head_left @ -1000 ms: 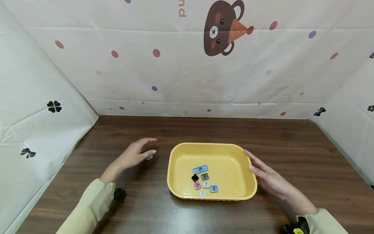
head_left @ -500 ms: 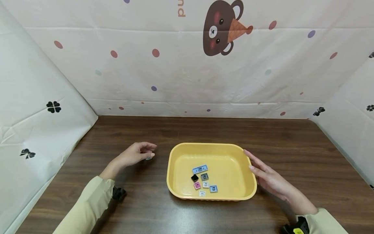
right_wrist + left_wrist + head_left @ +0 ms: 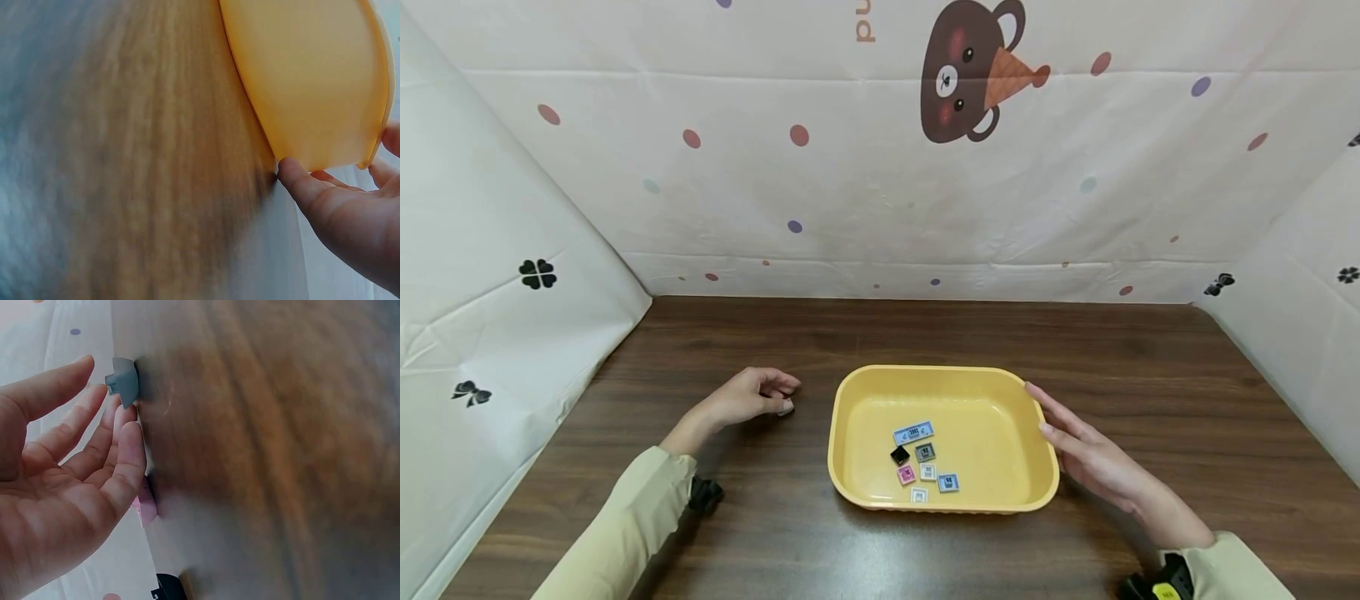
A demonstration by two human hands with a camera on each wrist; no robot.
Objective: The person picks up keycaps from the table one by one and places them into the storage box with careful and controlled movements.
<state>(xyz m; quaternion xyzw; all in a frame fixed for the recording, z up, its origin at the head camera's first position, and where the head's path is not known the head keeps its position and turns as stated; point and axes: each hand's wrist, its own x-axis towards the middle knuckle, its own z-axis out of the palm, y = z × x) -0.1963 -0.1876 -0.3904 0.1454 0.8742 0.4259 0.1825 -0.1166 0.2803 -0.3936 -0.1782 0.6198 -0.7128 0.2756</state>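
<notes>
My left hand [image 3: 751, 397] is low over the table, left of the yellow tray. A small grey keycap [image 3: 786, 407] shows by its thumb tip, partly hidden. In the left wrist view this keycap [image 3: 127, 382] rests upside down on the wood, stem up. The thumb stands a little apart from it; the index fingertip is beside the stem. A pink keycap [image 3: 147, 503] lies behind the fingers, a black keycap [image 3: 169, 586] further down. My right hand [image 3: 1097, 460] touches the right end of the yellow tray [image 3: 1022, 417] with nearly straight fingers.
Several small pieces lie inside the tray: a long blue one [image 3: 913, 433], a black one [image 3: 899, 456], a pink one [image 3: 906, 474], and grey, white and blue ones. The dark wooden table [image 3: 820, 333] ends at white printed sheets [image 3: 850, 192] at the back and sides.
My left hand's fingers have drawn in and lowered toward the thumb. The grey keycap has shifted slightly at the thumb tip. My right hand and the tray keep their place.
</notes>
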